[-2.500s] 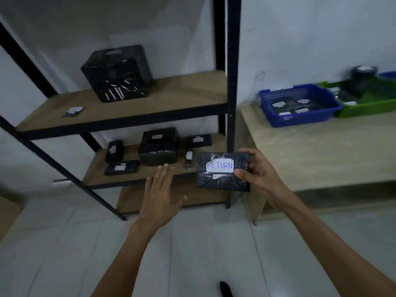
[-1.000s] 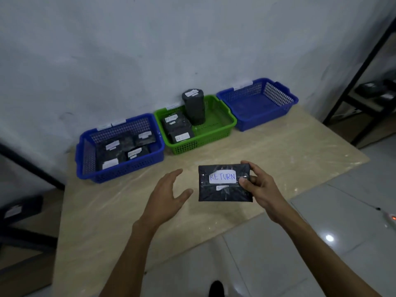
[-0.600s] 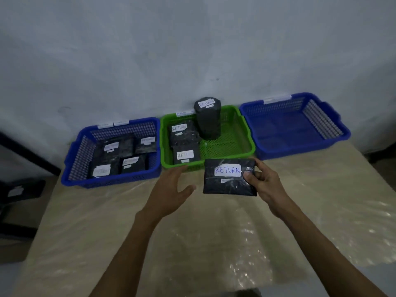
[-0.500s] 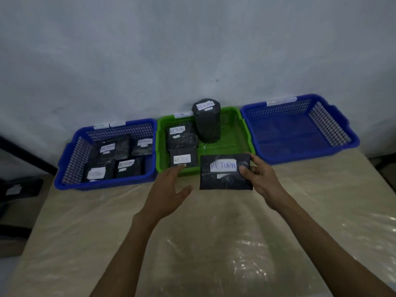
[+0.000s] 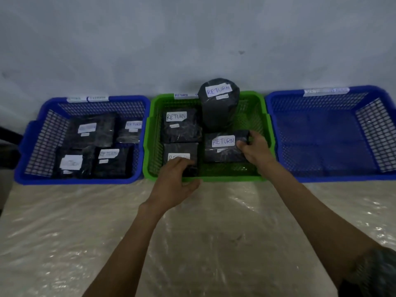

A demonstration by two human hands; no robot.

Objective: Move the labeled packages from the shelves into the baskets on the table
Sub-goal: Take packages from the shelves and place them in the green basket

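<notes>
Head view: we see the right hand (image 5: 255,153) pinching the RETURN package (image 5: 222,146) by its right end, in the front right part of the green basket (image 5: 225,179). The left hand (image 5: 174,185) curls over the basket's front edge onto the front-left package (image 5: 180,151); we cannot tell whether it grips.

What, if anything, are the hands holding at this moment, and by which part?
The right hand grips the flat RETURN package by its right end, inside the green basket. Whether the left hand grips anything cannot be told.
</notes>
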